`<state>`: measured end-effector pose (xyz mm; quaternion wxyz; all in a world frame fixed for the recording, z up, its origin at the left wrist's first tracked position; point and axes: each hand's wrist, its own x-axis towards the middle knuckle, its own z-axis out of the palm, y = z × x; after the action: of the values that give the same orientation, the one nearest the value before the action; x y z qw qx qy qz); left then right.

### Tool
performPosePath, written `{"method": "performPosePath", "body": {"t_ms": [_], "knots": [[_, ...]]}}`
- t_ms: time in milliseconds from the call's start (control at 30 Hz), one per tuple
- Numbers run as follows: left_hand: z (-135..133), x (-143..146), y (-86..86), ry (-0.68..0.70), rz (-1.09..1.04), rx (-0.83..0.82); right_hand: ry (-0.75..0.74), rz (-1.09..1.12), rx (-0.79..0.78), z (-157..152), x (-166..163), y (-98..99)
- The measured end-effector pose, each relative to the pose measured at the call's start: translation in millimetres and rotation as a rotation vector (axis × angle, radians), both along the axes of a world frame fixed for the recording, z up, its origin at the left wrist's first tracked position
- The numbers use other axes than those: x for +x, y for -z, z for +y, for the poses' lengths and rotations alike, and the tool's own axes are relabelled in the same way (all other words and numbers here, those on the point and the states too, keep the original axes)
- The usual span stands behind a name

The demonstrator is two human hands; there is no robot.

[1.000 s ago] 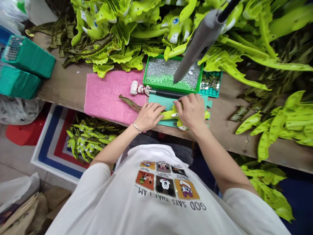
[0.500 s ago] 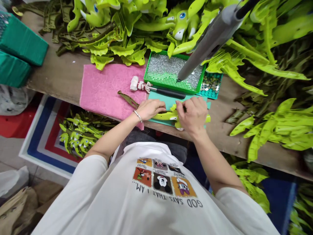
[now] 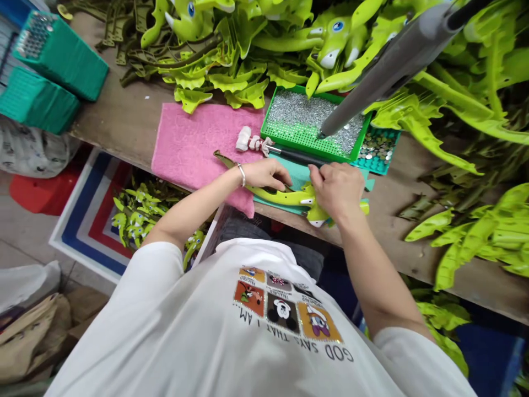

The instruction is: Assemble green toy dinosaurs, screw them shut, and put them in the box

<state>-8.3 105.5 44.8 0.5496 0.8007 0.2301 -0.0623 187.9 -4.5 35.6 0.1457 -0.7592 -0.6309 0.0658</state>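
A lime-green plastic toy creature point(image 3: 275, 196), with an olive-brown piece point(image 3: 224, 159) at its left end, lies along the front of the bench on a teal mat point(image 3: 295, 172). My left hand point(image 3: 266, 174) is curled over the toy's long middle part, thumb and fingers closed on it. At the thicker, white-tipped end, my right hand point(image 3: 341, 188) is closed on the toy, its fingertips hidden. Just beyond the hands lies a tool with a black handle point(image 3: 298, 156) and a white wrapped head point(image 3: 243, 138); the handle's end reaches close to my right knuckles.
A pink towel point(image 3: 198, 138) lies to the left. Behind the mat stands a green tray point(image 3: 309, 144) of small metal pins, with a grey hanging tool point(image 3: 372, 66) above it. Lime-green parts point(image 3: 475, 220) are piled right and back. Teal boxes point(image 3: 74, 55) stand at the left.
The camera view has shifted, moving the bench slightly right in the picture. My left fingers have loosened a little, and more of the toy shows between my hands.
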Motion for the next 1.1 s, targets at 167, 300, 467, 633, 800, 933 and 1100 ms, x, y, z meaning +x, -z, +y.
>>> {"method": "performPosePath", "body": {"t_ms": [167,300,467,633,800,933,1100], "knots": [[3,-26,-9.3,-0.013,0.088,0.373,-0.001,0.019,0.020,2,4,0.1],[-11,-29,-8.7,-0.065,0.181,0.503,-0.003,-0.006,-0.007,2,-12,-4.3],[-16,-27,-4.4,-0.104,0.199,0.477,-0.019,-0.040,-0.002,-6,-21,-14.6],[-12,-29,-0.6,-0.101,0.156,0.450,-0.063,-0.049,0.012,-6,-19,-19.2],[-2,-25,4.3,-0.062,0.076,0.340,-0.475,-0.039,0.045,-14,-58,-16.8],[7,-24,4.0,0.008,0.005,0.215,-0.488,-0.046,0.038,-28,-93,-2.5],[6,-28,5.0,0.029,-0.015,0.224,-0.422,0.045,0.054,-28,-100,14.5]]}}
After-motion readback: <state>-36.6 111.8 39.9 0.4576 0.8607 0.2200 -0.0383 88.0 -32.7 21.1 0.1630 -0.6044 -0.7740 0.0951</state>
